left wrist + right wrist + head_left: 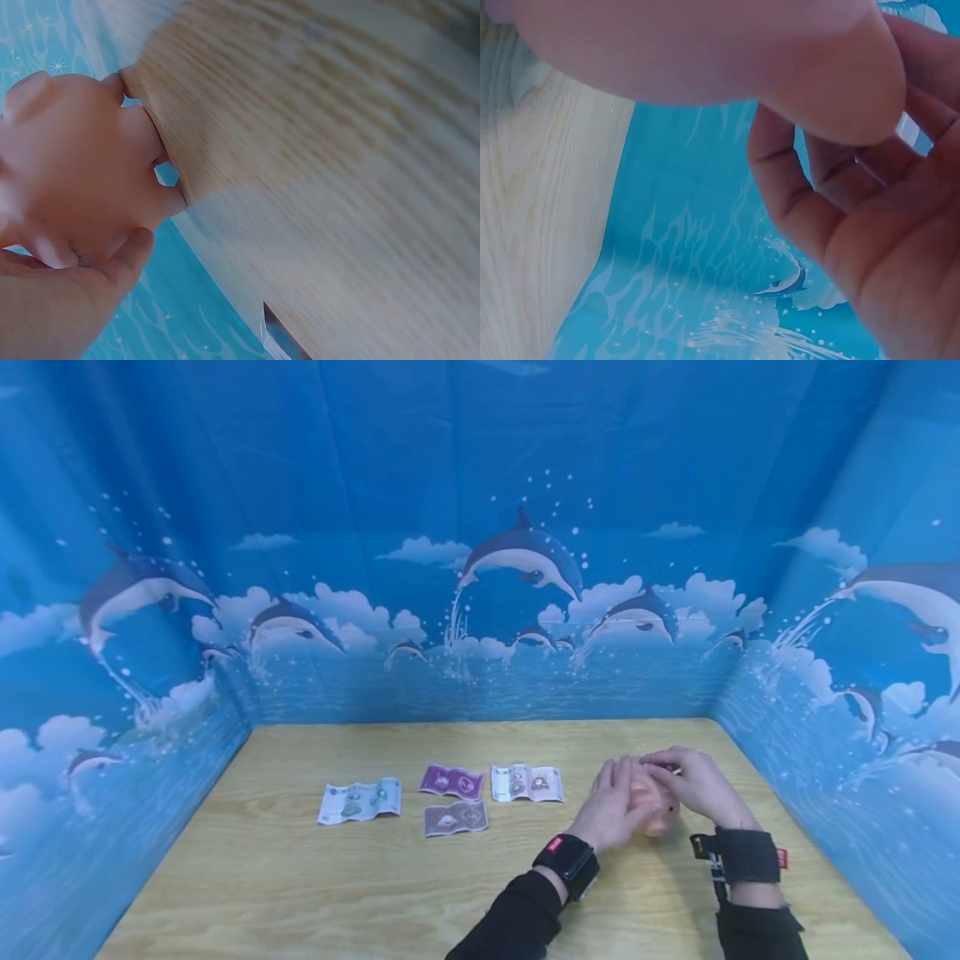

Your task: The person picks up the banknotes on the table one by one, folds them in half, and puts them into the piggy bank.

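Observation:
A pink piggy bank (658, 820) stands on the right part of the table, its feet (142, 133) against the wood in the left wrist view. My left hand (609, 814) grips its left side, fingers over the top and thumb low on the front. From the right, my right hand (697, 787) reaches to the top of the bank with bent fingers. In the right wrist view, the fingers (799, 202) curl behind a rounded part of the piggy bank (705, 52), and the fingertips are hidden there. I cannot tell whether they pinch something.
Several creased play banknotes lie left of the piggy bank: a green-white one (362, 801), a purple one (452, 782), a grey-brown one (456, 818) and a pale one (527, 783). Blue dolphin-print curtain (480, 677) closes off the back and sides of the wooden table (315, 893).

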The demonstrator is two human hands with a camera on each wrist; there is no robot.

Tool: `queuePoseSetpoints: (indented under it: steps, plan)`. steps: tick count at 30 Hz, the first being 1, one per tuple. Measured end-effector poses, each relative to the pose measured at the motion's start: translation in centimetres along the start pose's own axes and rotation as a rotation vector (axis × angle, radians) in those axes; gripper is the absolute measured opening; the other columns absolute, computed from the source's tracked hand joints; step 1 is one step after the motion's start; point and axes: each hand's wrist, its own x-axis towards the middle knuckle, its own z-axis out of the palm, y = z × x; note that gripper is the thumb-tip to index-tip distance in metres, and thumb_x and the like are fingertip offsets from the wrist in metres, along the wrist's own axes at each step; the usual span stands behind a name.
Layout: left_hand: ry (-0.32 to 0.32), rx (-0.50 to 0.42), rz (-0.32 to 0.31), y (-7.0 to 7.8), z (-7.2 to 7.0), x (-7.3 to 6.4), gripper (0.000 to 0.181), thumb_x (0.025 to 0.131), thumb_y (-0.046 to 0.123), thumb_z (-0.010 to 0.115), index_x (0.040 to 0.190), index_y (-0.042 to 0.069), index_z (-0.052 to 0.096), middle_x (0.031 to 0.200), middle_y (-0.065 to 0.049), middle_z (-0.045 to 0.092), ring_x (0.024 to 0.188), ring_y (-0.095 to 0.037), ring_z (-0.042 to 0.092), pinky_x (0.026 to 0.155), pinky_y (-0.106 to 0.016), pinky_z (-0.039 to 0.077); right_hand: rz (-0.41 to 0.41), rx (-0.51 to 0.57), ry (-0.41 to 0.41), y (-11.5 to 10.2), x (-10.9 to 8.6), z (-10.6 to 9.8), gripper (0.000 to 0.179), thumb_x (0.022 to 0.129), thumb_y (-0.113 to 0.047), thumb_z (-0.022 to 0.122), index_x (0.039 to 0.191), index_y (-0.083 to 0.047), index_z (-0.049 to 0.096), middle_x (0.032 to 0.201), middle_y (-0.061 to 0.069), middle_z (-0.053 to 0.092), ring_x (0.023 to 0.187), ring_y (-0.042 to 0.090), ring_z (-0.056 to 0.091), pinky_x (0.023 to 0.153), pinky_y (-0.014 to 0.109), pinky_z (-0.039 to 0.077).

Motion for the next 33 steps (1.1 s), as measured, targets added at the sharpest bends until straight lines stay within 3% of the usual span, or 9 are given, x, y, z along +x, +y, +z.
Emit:
queuePoseSetpoints:
  steps: [7, 18, 33]
  plan:
    - [-0.004, -0.009, -0.003, -0.02, -0.03, -0.04, 0.083, 0.097, 0.056, 0.049, 0.158, 0.013, 0.013, 0.159, -0.019, 0.025, 0.146, -0.027, 0.029, 0.117, -0.035, 0.034, 0.049, 0.001, 0.032, -0.49, 0.10, 0.33, 0.021, 0.096, -0.008, 0.060, 0.112, -0.001, 0.071, 0.104, 0.015, 0.071, 0.092, 0.027, 0.064, 0.072, 0.032, 0.052]
    - [-0.010, -0.004, -0.016, 0.01, 0.01, -0.05, 0.085, 0.096, 0.057, 0.049, 0.158, 0.013, 0.012, 0.160, -0.017, 0.022, 0.147, -0.026, 0.028, 0.118, -0.036, 0.033, 0.089, -0.020, 0.081, -0.55, 0.38, 0.61, 0.016, 0.093, -0.008, 0.064, 0.104, 0.000, 0.072, 0.094, 0.013, 0.071, 0.085, 0.025, 0.064, 0.069, 0.033, 0.051]
    - [-0.002, -0.001, -0.014, -0.06, 0.11, 0.08, 0.082, 0.096, 0.058, 0.049, 0.158, 0.018, 0.013, 0.160, -0.017, 0.024, 0.147, -0.028, 0.029, 0.117, -0.038, 0.034, 0.054, -0.057, 0.072, -0.49, 0.40, 0.27, 0.013, 0.093, -0.010, 0.065, 0.097, -0.001, 0.074, 0.094, 0.014, 0.072, 0.085, 0.026, 0.065, 0.069, 0.035, 0.052]
